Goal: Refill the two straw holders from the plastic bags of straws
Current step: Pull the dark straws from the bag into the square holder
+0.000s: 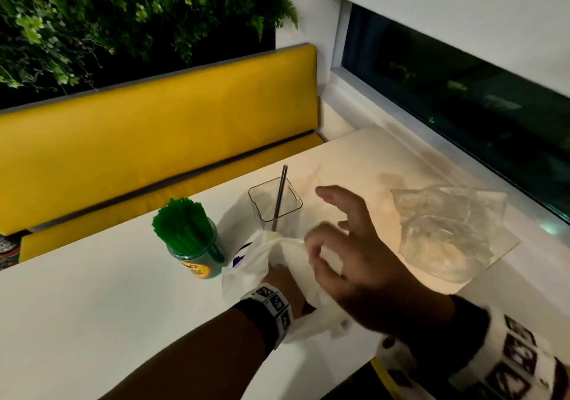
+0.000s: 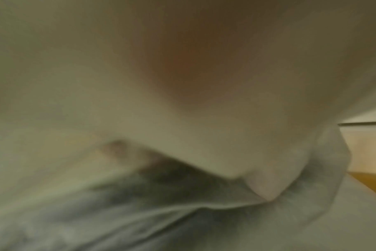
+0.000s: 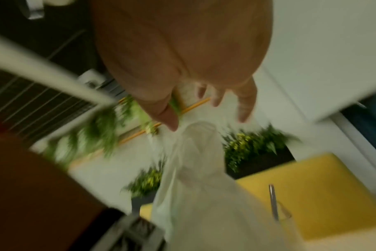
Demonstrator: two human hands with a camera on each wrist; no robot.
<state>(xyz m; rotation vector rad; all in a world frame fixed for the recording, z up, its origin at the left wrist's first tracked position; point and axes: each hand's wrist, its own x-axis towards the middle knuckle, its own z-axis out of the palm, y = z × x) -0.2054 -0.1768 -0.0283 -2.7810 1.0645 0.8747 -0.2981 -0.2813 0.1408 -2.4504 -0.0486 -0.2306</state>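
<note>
A white plastic bag (image 1: 256,264) lies bunched on the white table (image 1: 92,307), in front of a clear square holder (image 1: 274,202) holding one metal straw (image 1: 281,193). My left hand (image 1: 285,282) grips the bag from below, its fingers hidden in the plastic. In the left wrist view the bag (image 2: 182,118) fills the blurred frame. My right hand (image 1: 333,233) hovers over the bag with fingers spread and holds nothing. The right wrist view shows the right hand (image 3: 204,115) just above the bag's (image 3: 200,178) top. A green holder (image 1: 200,257) stands at the left, packed with green straws (image 1: 182,223).
A crumpled clear plastic bag (image 1: 447,233) lies on the table to the right, near the window sill. A yellow bench (image 1: 154,128) runs behind the table, with green plants (image 1: 123,14) above it. The table's near edge is under my right wrist.
</note>
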